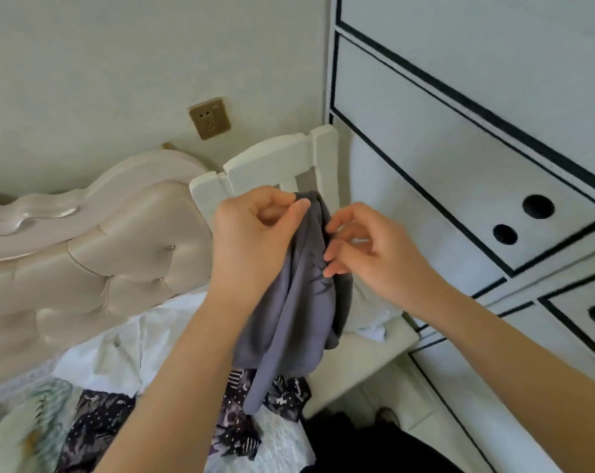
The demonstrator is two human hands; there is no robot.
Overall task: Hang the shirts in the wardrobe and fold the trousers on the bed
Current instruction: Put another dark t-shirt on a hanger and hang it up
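A grey garment (296, 312) hangs in the air in front of a white chair (275, 158). My left hand (255, 233) pinches its top edge between thumb and fingers. My right hand (360, 244) is just to the right of it, fingers curled, fingertips touching the fabric's right edge. The cloth droops down to the bed (94, 356), and I cannot tell whether it is a shirt or trousers. A white garment (374, 319) lies on the chair seat. A dark patterned garment (241, 418) lies on the bed below the grey one.
A white wardrobe (459, 131) with black trim and round finger holes fills the right side, its doors shut. A padded cream headboard (94, 240) stands at the left. A gold wall socket (209, 118) sits above the chair. A narrow floor strip runs between bed and wardrobe.
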